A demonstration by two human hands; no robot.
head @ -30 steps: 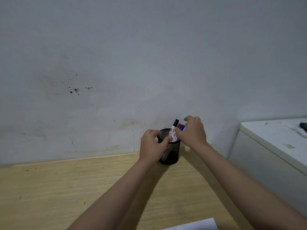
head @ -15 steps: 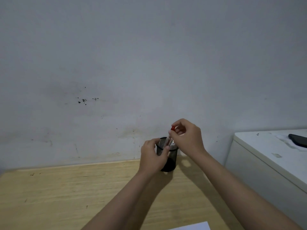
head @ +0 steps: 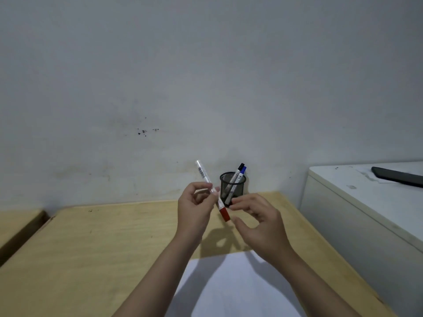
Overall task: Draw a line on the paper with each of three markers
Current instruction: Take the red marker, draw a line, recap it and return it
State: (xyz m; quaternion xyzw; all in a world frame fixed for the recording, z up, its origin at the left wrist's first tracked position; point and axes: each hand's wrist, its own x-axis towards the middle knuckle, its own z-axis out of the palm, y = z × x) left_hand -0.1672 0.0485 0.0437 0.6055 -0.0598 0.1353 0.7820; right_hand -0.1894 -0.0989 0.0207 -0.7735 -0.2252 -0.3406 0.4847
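My left hand (head: 195,208) pinches a white marker with a red cap (head: 211,191), held tilted above the desk with the red cap pointing down and to the right. My right hand (head: 258,223) hovers just right of the cap, fingers apart and curled, holding nothing. Behind the hands a black mesh pen cup (head: 233,187) stands by the wall with a black-capped marker (head: 238,173) and a blue-capped marker (head: 244,169) leaning in it. A white sheet of paper (head: 231,291) lies on the desk under my forearms, partly covered by them.
The wooden desk (head: 91,252) ends at the wall behind the cup. A white cabinet (head: 357,202) stands to the right with a dark phone-like object (head: 398,176) on top. A second wooden surface (head: 16,220) sits at the far left.
The red-capped marker came out of the cup and passed from my right hand into my left. Both hands drew back toward me, and the view dropped to show more paper.
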